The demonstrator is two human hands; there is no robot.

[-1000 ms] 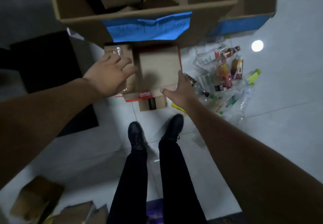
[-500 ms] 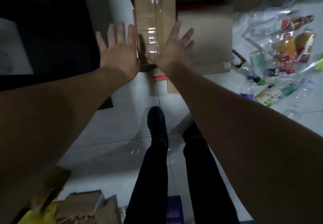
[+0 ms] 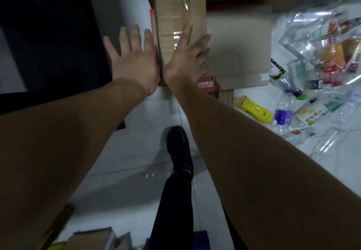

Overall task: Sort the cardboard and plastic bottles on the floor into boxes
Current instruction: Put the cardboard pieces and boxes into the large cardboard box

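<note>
While both arms reach down toward the floor, neither hand grips anything yet. Left hand (image 3: 134, 62) is spread flat, fingers splayed, just beside the left edge of the taped cardboard (image 3: 180, 27); can't tell if it touches. Right hand (image 3: 187, 62) is open too, palm down over the near end of that piece, fingers fanned across it and onto the wider cardboard sheet (image 3: 238, 48) beside it on the right.

Both pieces lie flat on the pale tiled floor (image 3: 127, 152), stacked w/ more flattened card under them, incl. one w/ a red printed label (image 3: 206, 83) poking out at the near edge. Pile sits against the base of a big box at the top edge of view. Plastic bottles (image 3: 283, 111) are heaped on the floor to the right, well apart from the hands, incl. a yellow bottle (image 3: 254, 109) nearest the card.

Handling, as a guess: flattened card looks light & fairly stiff, but broad, so it'll flex or flap if taken by one corner. Clear tape on top looks slick; avoid pinching there. Best hold prob. both long edges, one hand per side, fingertips worked under since it lies flush w/ the layer below. Loose layers may slide apart, so lift one piece or clamp the stack. Bottles look empty, light, crushable, apt to roll.
</note>
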